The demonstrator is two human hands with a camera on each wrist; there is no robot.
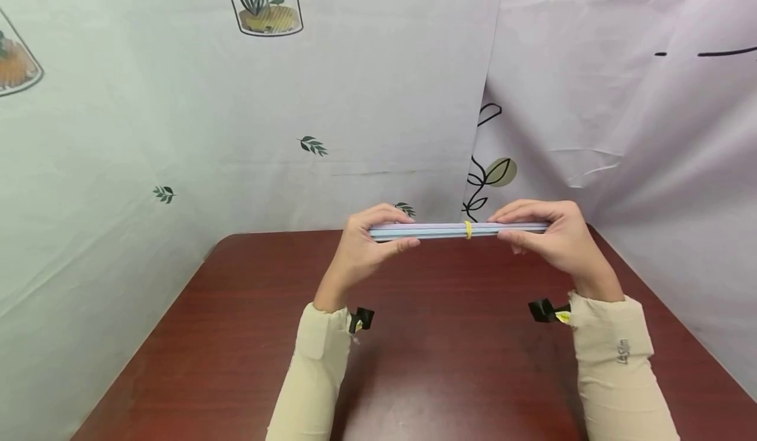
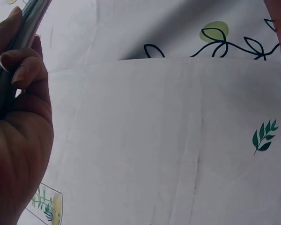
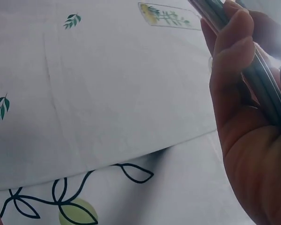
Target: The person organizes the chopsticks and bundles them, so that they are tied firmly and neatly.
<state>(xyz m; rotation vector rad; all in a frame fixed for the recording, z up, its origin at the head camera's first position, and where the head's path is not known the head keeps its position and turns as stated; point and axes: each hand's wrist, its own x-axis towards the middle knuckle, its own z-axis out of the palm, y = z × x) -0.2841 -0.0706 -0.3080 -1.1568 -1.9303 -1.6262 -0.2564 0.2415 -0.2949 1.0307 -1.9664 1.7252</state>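
Observation:
A slim, layered bundle (image 1: pixel 440 231) in pale lilac and light blue is held up level above the far part of the table. A yellow band (image 1: pixel 468 229) circles it a little right of its middle. At its left end my left hand (image 1: pixel 368 240) grips it, fingers on top and thumb below. My right hand (image 1: pixel 558 234) pinches the other end in the same way. Both wrist views show curled fingers around the bundle (image 2: pixel 29 26), (image 3: pixel 267 86). Seen mostly from its edge, its exact kind cannot be made out.
The dark red-brown table (image 1: pixel 449 362) has rounded far corners. Pale cloth (image 1: pixel 367 99) printed with leaves and jars hangs behind and along both sides. A small black camera mount (image 1: pixel 362 319) sits at the left cuff, another mount (image 1: pixel 541 310) at the right.

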